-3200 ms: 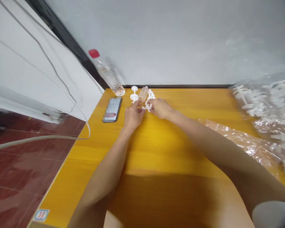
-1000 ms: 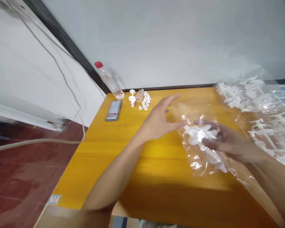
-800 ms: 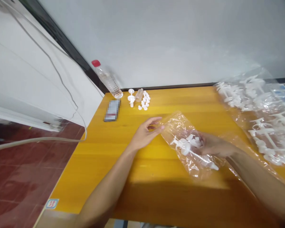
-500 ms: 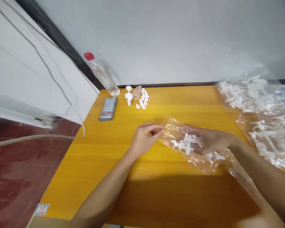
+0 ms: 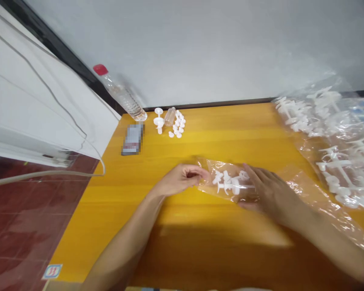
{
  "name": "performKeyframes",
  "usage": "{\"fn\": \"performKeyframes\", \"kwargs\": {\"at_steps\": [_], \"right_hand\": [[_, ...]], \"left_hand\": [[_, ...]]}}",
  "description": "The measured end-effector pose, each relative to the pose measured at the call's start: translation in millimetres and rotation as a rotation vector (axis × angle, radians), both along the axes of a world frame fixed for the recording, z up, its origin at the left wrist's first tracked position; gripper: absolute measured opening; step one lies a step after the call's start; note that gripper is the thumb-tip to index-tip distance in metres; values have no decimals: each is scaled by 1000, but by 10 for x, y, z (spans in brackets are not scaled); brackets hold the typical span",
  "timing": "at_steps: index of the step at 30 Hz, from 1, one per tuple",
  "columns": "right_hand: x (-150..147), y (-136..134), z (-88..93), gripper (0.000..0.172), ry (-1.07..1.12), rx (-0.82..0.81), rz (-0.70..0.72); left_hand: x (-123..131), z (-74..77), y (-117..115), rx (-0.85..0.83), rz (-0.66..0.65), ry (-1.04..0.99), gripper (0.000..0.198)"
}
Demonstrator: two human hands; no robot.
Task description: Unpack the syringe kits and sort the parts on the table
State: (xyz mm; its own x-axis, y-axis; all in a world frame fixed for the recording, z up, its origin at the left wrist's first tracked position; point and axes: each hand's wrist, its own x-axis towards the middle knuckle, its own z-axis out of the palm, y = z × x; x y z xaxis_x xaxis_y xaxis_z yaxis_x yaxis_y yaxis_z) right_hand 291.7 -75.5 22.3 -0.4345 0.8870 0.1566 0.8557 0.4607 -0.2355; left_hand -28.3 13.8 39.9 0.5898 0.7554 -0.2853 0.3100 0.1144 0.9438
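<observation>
A small clear plastic bag (image 5: 218, 178) with several white plastic pump parts (image 5: 230, 184) inside lies on the yellow table (image 5: 200, 149). My left hand (image 5: 182, 182) pinches the bag's left edge, fingers closed on the film. My right hand (image 5: 267, 194) rests on the bag from the right, fingers stretched over the white parts and pressing on them.
At the table's far left stand a clear water bottle with a red cap (image 5: 121, 95), a phone (image 5: 132, 139), a small vial (image 5: 170, 116) and a cluster of small white pieces (image 5: 176, 126). A large clear bag of white pump parts (image 5: 330, 133) fills the right side. A white cable (image 5: 63, 173) hangs left.
Both hands left the small white pieces at the back. The right hand brought a small bag of white parts to the table's middle, and the left hand took hold of its edge.
</observation>
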Motion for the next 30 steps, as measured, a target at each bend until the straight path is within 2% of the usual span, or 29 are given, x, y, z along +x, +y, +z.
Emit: {"fn": "performKeyframes", "kwargs": {"at_steps": [2,5,12,16,20,22,25,30], "right_hand": [[-19,-40,-85,93,43,-3,-12],[11,-11,-155,80,176,-43,-10],[122,46,-229,81,311,-48,23],[132,90,-246,81,327,-27,65],[169,144,-215,82,327,-15,80],[210,162,-204,87,340,-20,84],[276,179,-221,93,378,-43,45],[332,209,-311,73,507,-46,30]], "left_hand": [[21,-56,-10,-53,66,13,30],[82,-109,-54,-29,156,96,30],[243,51,-185,66,-19,114,29],[330,-18,-208,131,8,136,39],[401,-67,-211,137,-53,66,30],[402,12,-211,181,-66,76,31],[356,222,-218,328,-36,146,30],[272,536,-236,773,46,256,24]]}}
